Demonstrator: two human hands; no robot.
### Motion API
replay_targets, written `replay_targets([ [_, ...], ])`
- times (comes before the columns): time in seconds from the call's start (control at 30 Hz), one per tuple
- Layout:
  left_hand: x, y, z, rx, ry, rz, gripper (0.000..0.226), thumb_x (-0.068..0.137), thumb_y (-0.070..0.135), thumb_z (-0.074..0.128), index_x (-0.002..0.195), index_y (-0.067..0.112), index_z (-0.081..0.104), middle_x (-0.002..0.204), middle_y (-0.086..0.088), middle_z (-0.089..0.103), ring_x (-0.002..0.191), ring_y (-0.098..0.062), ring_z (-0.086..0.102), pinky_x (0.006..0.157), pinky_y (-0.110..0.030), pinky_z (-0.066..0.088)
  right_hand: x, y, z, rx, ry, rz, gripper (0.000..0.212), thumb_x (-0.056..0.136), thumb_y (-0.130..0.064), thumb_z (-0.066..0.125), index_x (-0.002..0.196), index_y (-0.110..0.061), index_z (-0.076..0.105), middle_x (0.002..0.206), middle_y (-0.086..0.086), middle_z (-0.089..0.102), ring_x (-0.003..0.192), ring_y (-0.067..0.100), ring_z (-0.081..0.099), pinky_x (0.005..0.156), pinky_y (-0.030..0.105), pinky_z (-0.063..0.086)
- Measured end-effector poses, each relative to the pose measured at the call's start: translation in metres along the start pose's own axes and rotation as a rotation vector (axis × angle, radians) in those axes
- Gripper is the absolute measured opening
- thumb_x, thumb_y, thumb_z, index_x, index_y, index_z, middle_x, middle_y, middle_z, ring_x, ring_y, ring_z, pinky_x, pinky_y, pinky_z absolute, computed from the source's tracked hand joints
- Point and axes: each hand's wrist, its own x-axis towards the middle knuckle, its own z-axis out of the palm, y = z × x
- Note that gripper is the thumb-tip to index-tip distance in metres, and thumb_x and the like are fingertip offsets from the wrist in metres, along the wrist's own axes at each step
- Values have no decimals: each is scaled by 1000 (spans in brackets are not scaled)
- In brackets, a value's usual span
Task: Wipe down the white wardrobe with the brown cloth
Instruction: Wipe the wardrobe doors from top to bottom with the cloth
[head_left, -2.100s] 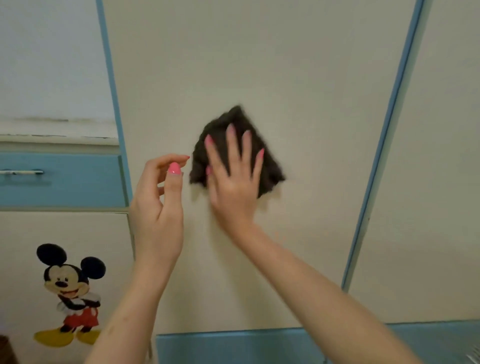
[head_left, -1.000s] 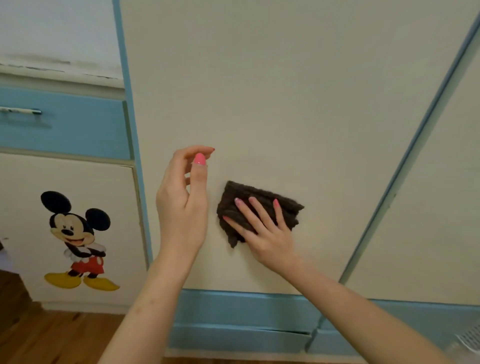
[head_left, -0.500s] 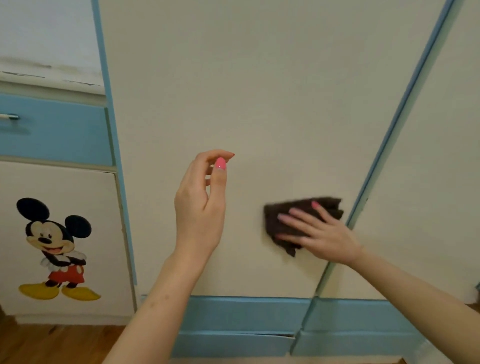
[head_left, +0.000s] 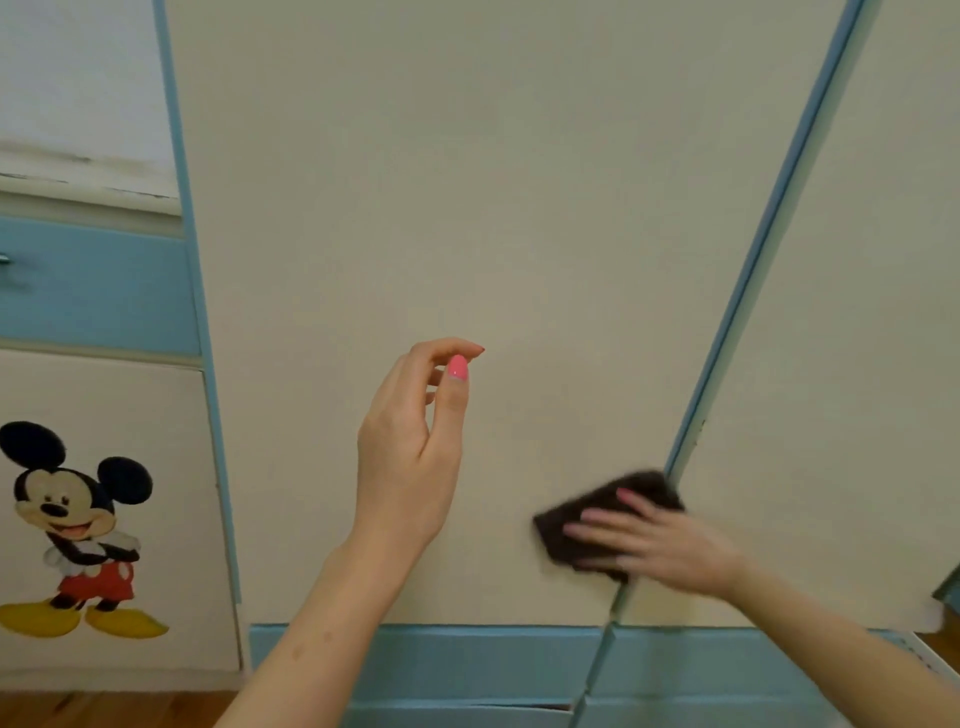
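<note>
Cloth (head_left: 574, 530) slid lower right (one), right hand (head_left: 660, 545) pressing, wardrobe (head_left: 467, 208)

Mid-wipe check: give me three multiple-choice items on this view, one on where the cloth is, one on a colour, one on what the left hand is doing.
1. Where is the brown cloth?
A. low on the door, by the blue strip between doors
B. on the floor
C. over the mouse sticker

2. What colour is the drawer front at left?
A. red
B. blue
C. black

3. What is the left hand doing?
A. gripping the cloth
B. pulling the drawer
C. raised, holding nothing

Answers: 1 A, the right hand presses it there; 2 B, it matches the blue trim; 3 C, its fingers curl around nothing.
</note>
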Motion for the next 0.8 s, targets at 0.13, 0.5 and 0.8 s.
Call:
replay_targets([
  [0.13,10,21,9,-14,-6,48,22,95,34,37,101,32,58,102,16,63,95,-6,61,79,-14,41,9,108,-29,33,162,364,58,93,1,38,145,-25,36,153,12,36,142,29,30,117,53,18],
  [0.5,77,72,0,-14,-21,252,24,94,40,36,101,37,58,103,21,63,98,-3,60,79,-8,39,68,299,-97,38,435,864,44,97,-5,55,139,-16,51,148,22,41,139,39,36,111,53,34],
  [0.8,214,164,18,8,-27,274,27,90,44,35,103,37,57,101,21,61,97,-1,57,77,-9,39,81,402,-127,-309,630,654,52,88,-16,74,135,-28,56,139,12,53,127,28,54,101,42,48],
])
